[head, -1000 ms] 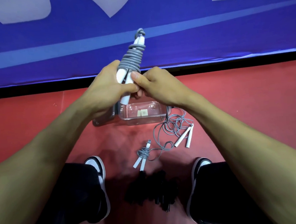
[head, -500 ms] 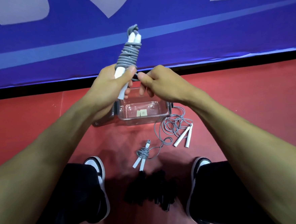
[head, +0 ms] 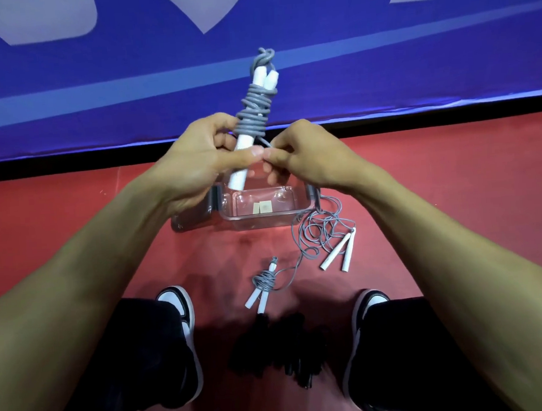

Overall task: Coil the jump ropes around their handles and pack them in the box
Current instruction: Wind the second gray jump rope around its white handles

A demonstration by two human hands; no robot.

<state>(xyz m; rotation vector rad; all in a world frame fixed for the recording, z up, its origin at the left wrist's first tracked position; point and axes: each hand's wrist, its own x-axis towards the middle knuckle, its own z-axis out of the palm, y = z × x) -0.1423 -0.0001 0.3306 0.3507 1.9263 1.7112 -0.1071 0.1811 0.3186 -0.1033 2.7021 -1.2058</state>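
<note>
Left shoe [head: 178, 303]: black and white, on the red floor [head: 453, 176], toe toward the wall.

Left hand [head: 196, 165]: raised over the box, fingers curled round the lower part of the white handles, thumb laid across them.

Coiled jump rope [head: 255, 110]: two white handles side by side, grey cord wound round their upper half, knot at the top. Long axis runs from lower left to upper right, top end toward the blue wall banner [head: 382, 69].

Box [head: 263, 209]: clear plastic, open, on the floor below the hands, long side across the view; its lid [head: 193, 217] lies just beside it on the left.

Second jump rope [head: 262, 283]: partly wound, on the floor between the shoes, handles pointing toward the person.

Right hand [head: 305, 158]: thumb and forefinger pinch the loose cord end just beside the handles, touching the left thumb.

Third jump rope [head: 326, 236]: loose tangle right of the box, handles angled down-left.

Right shoe [head: 366, 304]: black and white.
</note>
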